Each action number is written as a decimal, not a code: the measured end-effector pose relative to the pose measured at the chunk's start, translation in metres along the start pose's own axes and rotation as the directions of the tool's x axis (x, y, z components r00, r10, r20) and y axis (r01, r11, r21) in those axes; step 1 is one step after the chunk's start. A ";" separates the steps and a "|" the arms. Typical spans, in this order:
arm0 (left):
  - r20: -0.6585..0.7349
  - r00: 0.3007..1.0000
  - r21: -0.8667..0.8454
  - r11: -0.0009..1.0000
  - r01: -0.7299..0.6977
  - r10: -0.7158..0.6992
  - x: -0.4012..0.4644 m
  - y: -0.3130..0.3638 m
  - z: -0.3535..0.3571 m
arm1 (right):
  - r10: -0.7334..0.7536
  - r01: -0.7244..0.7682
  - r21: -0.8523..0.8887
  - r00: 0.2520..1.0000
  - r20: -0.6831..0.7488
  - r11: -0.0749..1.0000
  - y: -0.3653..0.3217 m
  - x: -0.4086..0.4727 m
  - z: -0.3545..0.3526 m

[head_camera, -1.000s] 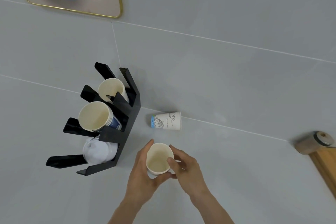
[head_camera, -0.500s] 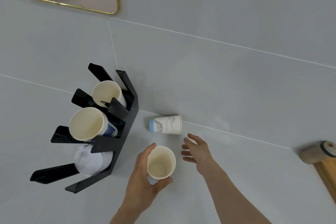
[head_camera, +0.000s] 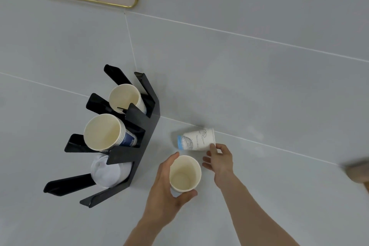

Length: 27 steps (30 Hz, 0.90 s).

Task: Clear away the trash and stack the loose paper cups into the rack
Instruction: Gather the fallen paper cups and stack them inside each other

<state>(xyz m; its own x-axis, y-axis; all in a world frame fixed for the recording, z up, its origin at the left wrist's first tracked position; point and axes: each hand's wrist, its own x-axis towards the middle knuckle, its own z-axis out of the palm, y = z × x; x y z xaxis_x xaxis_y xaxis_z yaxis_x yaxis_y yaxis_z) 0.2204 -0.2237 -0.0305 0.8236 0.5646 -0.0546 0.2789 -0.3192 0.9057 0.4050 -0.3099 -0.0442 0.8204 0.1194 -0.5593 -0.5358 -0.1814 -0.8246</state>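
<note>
The right hand point(head_camera: 218, 159) has reached the fallen paper cup point(head_camera: 196, 139), fingers loose at its rim. The left hand point(head_camera: 167, 187) grips the upright cup point(head_camera: 184, 173). Both look light and crushable; hold walls gently.

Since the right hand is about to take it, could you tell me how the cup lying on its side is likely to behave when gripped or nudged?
The tipped cup looks like thin paper, so probably light and easily crushed. Lying on its side, it may roll in a curve if the right hand nudges it. Fingertips at its rim suggest that a gentle pinch should lift it.
</note>
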 end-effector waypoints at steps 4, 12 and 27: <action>-0.009 1.000 -0.021 1.000 -0.003 0.003 0.000 0.003 0.000 | -0.148 0.150 0.159 0.989 -0.024 0.976 -0.028 -0.044 -0.027; -0.020 0.998 -0.043 0.998 0.053 -0.054 -0.005 0.015 0.009 | -0.653 0.669 -0.254 0.741 0.154 0.699 -0.038 -0.131 -0.074; -0.014 0.970 -0.375 0.900 0.220 -0.243 -0.025 0.050 -0.015 | -0.454 0.512 -0.291 0.857 0.246 0.809 -0.014 -0.132 -0.068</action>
<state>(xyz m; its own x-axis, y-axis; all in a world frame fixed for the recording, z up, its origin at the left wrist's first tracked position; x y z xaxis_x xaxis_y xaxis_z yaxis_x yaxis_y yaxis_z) 0.2063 -0.2423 0.0221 0.7239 0.6362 -0.2671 0.2471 0.1224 0.9612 0.3178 -0.3899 0.0467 0.8965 0.4249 -0.1259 0.0446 -0.3692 -0.9283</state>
